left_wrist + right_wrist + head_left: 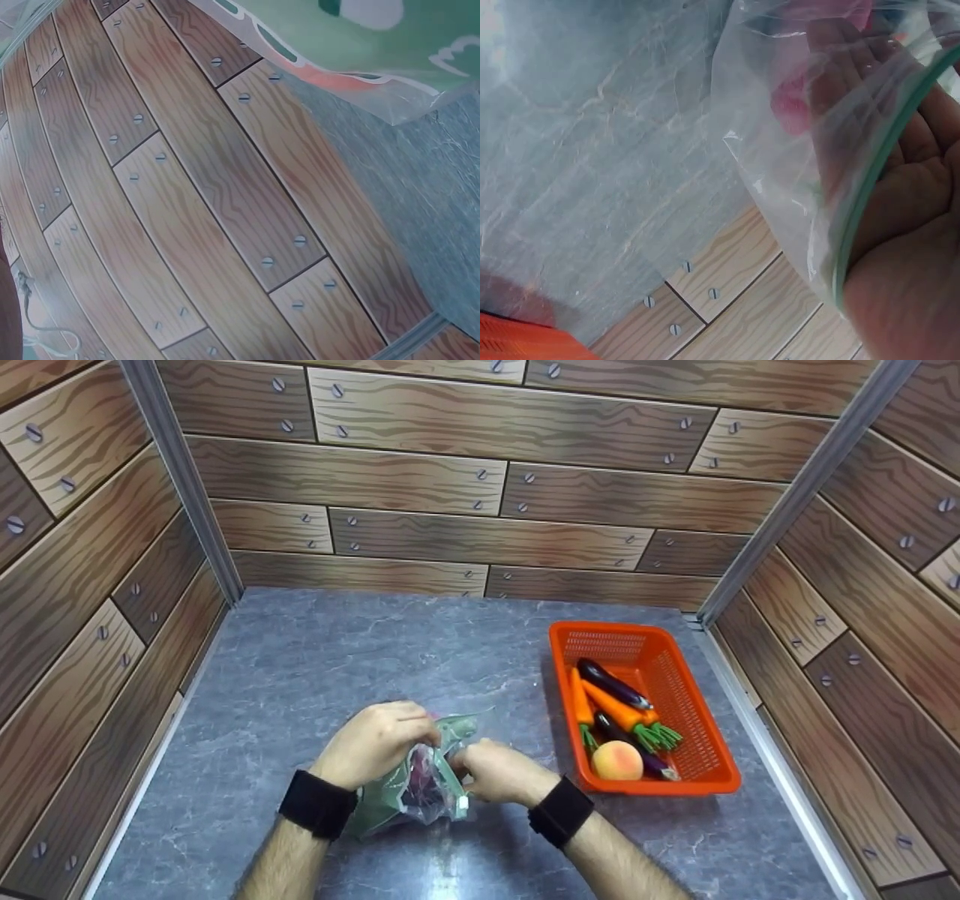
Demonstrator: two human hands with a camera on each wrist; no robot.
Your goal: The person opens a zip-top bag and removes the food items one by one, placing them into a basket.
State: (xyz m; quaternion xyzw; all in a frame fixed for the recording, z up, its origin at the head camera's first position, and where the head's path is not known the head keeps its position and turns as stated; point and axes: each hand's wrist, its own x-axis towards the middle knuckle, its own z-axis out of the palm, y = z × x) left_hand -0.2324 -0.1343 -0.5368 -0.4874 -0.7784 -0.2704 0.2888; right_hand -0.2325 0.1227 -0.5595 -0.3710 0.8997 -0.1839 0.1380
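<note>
A clear zip bag (379, 802) with green print and a green zip strip lies at the front of the table, its mouth spread apart. My left hand (386, 742) pinches the bag's upper rim. Fingers of my right hand (502, 772) reach inside the mouth; the right wrist view shows them fairly straight behind the clear plastic. Something pink (789, 105) shows by those fingers, its kind unclear. Through the opening a dark reddish-purple content (420, 784) is visible. The left wrist view shows only the bag's printed side (405, 45), not the left fingers.
To the right stands an orange plastic basket (694, 720) holding a peach (617, 760), several carrots (611, 703) and eggplants (611, 682). Wood-patterned walls (420, 480) with metal corner strips enclose the grey marbled tabletop (360, 645) at the back and sides.
</note>
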